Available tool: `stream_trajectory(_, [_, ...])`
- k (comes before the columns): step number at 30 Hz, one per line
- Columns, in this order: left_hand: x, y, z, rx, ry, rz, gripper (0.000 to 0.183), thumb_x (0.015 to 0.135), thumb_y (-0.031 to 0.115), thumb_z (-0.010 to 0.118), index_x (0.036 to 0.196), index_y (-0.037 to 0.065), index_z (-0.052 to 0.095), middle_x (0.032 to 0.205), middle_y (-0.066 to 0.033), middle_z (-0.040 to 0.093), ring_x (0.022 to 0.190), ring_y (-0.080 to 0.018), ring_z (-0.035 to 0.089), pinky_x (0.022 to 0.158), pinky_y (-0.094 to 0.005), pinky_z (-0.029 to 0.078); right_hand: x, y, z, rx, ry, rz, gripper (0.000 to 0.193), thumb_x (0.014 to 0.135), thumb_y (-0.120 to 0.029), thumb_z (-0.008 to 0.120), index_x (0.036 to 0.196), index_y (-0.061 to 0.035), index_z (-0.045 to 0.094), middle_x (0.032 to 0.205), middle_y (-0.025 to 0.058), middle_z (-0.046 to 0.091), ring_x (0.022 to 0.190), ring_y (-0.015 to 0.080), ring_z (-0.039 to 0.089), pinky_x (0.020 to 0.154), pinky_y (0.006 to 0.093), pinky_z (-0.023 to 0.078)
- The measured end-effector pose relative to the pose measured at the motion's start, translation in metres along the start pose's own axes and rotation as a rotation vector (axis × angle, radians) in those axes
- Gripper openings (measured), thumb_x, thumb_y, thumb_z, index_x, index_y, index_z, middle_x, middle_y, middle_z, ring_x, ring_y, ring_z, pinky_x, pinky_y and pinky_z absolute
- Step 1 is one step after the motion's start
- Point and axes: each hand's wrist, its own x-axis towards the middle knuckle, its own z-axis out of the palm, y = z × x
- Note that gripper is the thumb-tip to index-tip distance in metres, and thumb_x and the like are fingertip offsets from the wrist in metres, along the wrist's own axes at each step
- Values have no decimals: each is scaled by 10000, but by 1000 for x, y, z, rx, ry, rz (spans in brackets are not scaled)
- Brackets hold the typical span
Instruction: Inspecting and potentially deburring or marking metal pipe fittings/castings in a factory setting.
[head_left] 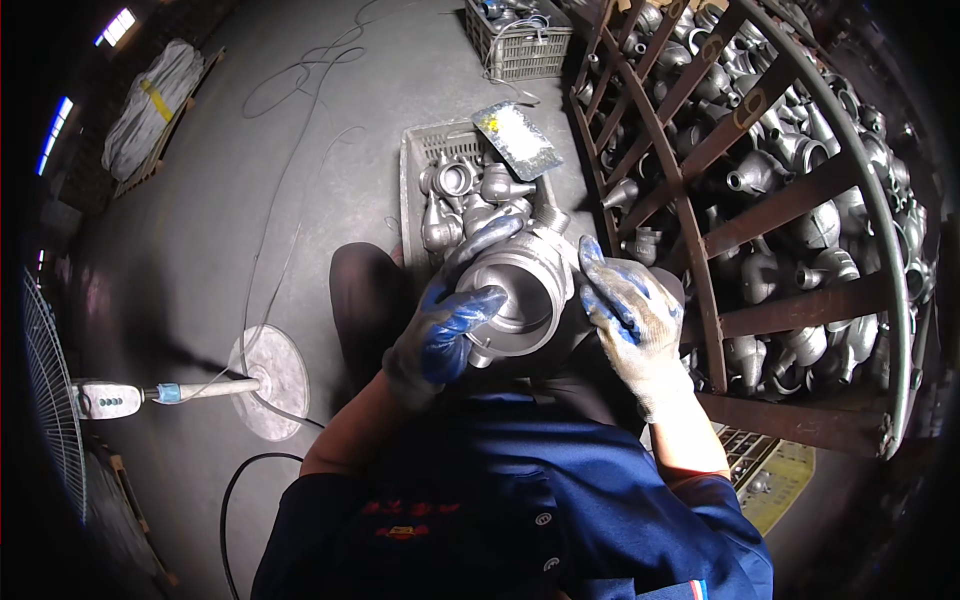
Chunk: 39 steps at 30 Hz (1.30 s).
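A grey cast-metal housing (548,268) with a wide round mouth and threaded stubs is held up over my lap. My left hand (452,318), in a blue-coated glove, grips its left side, the thumb reaching into the mouth and the fingers along the outside. On the other side is my right hand (632,305), in a white glove with blue-stained fingers. Its fingers are stretched out close beside the housing; whether they touch it I cannot tell. Just beyond, a grey plastic crate (408,180) holds several similar castings (443,222).
A flat, speckled panel (517,140) lies across the crate's corner. Rusty cage bars (668,165) on the right hold back a heap of castings (760,175). Another crate (530,62) stands farther off. To the left are a fan (55,395), its round base (270,385) and loose cables (268,230).
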Motion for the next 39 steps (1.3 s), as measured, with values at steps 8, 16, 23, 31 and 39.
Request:
stream_trajectory(8, [0,-6,-12,323,25,72,674,799,145,533,1397,-47,290,1323,-217,450,1209,-297,492,1027,-399,400,2,-7,-8,-138,-39,50,362,688,16,680,1041,-60,657,978,148,647,872,325,632,771,379,506])
stream_trajectory(16, [3,-4,-8,272,19,96,672,779,109,532,1392,-46,303,1319,-206,457,1198,-285,500,1020,-387,405,0,-1,-16,-61,-63,103,348,704,11,673,1046,-48,653,963,144,652,846,318,628,801,371,496])
stream_trajectory(23, [5,-5,-6,273,-8,139,705,769,4,623,1405,25,320,1411,-123,384,1287,-212,394,1057,-336,341,8,-2,-21,46,-89,84,321,733,14,657,1051,-24,639,947,149,652,782,308,623,771,341,504])
stream_trajectory(31, [5,-3,-2,332,13,153,727,743,6,668,1392,26,343,1416,-108,379,1280,-193,398,1063,-321,335,6,5,-19,9,-127,-20,333,713,21,661,1042,-24,634,965,131,650,804,293,631,699,332,521])
stream_trajectory(39, [4,-6,-7,256,57,106,728,743,57,678,1393,27,351,1406,-93,386,1291,-181,375,1073,-311,302,4,-3,-17,37,-132,96,274,724,-38,663,997,-17,666,937,153,659,836,314,638,751,358,501])
